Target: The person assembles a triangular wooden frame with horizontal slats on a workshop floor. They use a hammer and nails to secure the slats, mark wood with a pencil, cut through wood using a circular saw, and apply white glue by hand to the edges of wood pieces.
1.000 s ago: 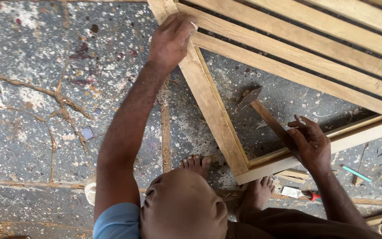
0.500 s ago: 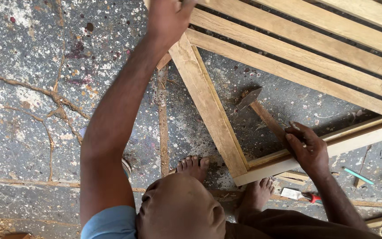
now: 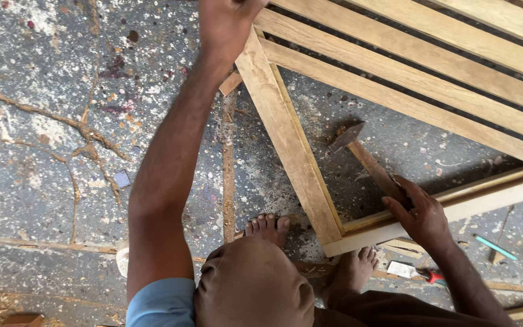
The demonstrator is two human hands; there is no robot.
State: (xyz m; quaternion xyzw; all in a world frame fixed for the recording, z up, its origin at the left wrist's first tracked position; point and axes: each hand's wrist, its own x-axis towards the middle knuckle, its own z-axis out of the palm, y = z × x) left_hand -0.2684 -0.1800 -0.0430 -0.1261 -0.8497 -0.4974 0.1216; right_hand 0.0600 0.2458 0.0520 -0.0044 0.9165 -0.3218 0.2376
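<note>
Resting on stained floor (image 3: 49, 181): pale slatted wooden frame (image 3: 289, 145), unfinished.

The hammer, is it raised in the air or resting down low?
Down low. The hammer lies slanted inside the wooden frame, head near the floor, its handle in the right hand. Contact with the floor: cannot tell.
</note>
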